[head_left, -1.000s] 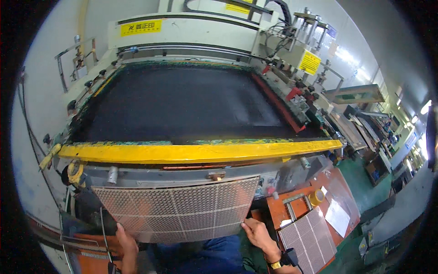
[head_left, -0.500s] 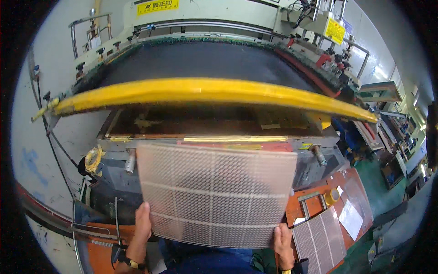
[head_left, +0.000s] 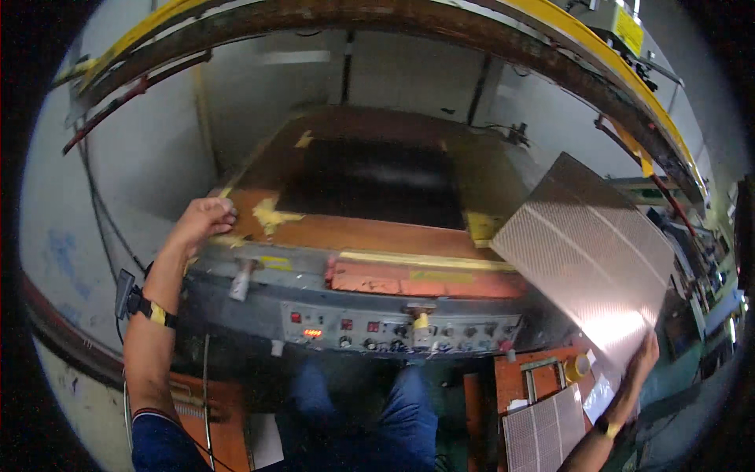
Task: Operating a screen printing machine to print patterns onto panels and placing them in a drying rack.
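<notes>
My right hand grips a thin, finely patterned sheet with pale stripes by its lower corner. That sheet stands tilted over the right side of the machine bed, and glare whitens its lower end. Over the bed's left front corner is my left hand, its fingers curled closed. What they hold, if anything, does not show. On the brown bed lies a dark rectangular area, with torn yellow tape beside its near left corner.
A yellow-edged frame arches raised above the bed. Along the bed's front runs a control panel with knobs and a lit display. At lower right an orange table holds another patterned sheet and a yellow tape roll.
The frame has risen, exposing the bed. The patterned sheet, earlier held in both hands before me, has swung up and right in my right hand. My left hand has let go and moved up-left.
</notes>
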`<action>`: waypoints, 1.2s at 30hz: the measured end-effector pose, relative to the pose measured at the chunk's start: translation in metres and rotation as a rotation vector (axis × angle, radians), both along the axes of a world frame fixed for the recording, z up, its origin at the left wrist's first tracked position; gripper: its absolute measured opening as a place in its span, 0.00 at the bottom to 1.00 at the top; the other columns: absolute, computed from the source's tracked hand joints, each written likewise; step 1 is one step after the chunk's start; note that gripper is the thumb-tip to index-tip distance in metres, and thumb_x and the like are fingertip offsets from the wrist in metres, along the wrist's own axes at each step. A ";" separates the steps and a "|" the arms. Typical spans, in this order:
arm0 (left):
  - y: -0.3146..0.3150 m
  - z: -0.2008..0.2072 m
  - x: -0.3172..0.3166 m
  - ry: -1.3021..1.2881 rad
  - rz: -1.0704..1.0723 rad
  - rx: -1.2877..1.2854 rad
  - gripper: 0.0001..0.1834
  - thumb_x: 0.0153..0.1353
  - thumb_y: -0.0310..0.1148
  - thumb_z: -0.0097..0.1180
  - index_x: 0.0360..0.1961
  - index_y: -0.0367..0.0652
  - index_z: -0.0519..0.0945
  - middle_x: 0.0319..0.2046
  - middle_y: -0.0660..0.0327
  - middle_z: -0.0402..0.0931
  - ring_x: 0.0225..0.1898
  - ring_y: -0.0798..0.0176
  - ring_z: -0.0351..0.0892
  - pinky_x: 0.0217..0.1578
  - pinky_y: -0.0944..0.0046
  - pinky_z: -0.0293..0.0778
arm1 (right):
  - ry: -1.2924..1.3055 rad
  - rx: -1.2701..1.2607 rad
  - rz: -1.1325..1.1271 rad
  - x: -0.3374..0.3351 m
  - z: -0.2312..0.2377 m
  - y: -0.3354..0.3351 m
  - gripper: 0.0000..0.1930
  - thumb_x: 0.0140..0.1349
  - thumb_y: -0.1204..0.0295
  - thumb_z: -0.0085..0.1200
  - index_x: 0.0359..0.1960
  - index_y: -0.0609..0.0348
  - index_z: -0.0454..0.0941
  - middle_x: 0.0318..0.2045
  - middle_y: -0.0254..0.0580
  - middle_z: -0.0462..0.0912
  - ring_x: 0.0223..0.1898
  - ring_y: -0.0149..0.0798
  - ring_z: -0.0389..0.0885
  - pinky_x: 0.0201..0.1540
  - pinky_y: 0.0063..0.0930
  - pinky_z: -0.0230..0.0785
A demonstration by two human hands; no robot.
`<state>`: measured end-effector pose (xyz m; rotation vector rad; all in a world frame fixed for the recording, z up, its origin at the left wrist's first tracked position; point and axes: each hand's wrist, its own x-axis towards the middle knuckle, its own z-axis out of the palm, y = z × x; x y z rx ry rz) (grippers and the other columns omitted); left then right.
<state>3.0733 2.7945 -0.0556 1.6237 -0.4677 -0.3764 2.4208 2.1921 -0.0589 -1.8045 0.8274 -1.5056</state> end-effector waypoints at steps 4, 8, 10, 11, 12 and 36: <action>-0.053 -0.003 0.063 0.017 0.107 0.083 0.13 0.61 0.34 0.54 0.42 0.36 0.76 0.38 0.61 0.75 0.38 0.66 0.75 0.39 0.70 0.74 | 0.084 -0.094 -0.089 0.092 0.037 -0.040 0.17 0.69 0.63 0.42 0.34 0.67 0.75 0.25 0.29 0.72 0.26 0.23 0.62 0.28 0.19 0.55; -0.090 -0.021 0.115 0.043 0.112 0.027 0.07 0.61 0.28 0.53 0.39 0.38 0.76 0.40 0.58 0.73 0.39 0.63 0.76 0.39 0.68 0.75 | 0.087 -0.148 -0.036 0.142 0.049 -0.066 0.16 0.69 0.63 0.42 0.32 0.66 0.75 0.23 0.26 0.68 0.25 0.21 0.59 0.27 0.19 0.51; -0.107 -0.022 0.128 0.124 0.046 -0.019 0.06 0.61 0.26 0.51 0.39 0.38 0.76 0.38 0.58 0.74 0.38 0.62 0.76 0.38 0.66 0.76 | 0.174 -0.163 -0.053 0.153 0.051 -0.083 0.15 0.68 0.64 0.43 0.31 0.65 0.74 0.24 0.26 0.70 0.27 0.22 0.61 0.29 0.17 0.54; -0.128 -0.014 0.131 0.178 0.004 0.008 0.06 0.62 0.26 0.50 0.39 0.39 0.76 0.37 0.59 0.74 0.38 0.62 0.76 0.38 0.64 0.76 | 0.130 -0.161 -0.058 0.148 0.055 -0.088 0.15 0.68 0.65 0.43 0.30 0.64 0.73 0.25 0.27 0.70 0.28 0.22 0.62 0.30 0.18 0.55; -0.127 -0.018 0.147 0.164 -0.075 0.004 0.06 0.61 0.29 0.52 0.37 0.39 0.76 0.34 0.58 0.75 0.37 0.59 0.77 0.37 0.61 0.76 | 0.190 -0.247 -0.056 0.159 0.059 -0.079 0.15 0.69 0.65 0.43 0.31 0.65 0.74 0.26 0.29 0.72 0.30 0.22 0.64 0.32 0.18 0.57; -0.120 -0.035 0.124 -0.120 0.438 -0.141 0.12 0.60 0.27 0.47 0.42 0.34 0.78 0.35 0.57 0.77 0.37 0.61 0.75 0.38 0.59 0.72 | 0.114 -0.137 -0.020 0.157 0.046 -0.052 0.15 0.69 0.64 0.43 0.32 0.64 0.74 0.24 0.26 0.70 0.24 0.20 0.59 0.26 0.17 0.51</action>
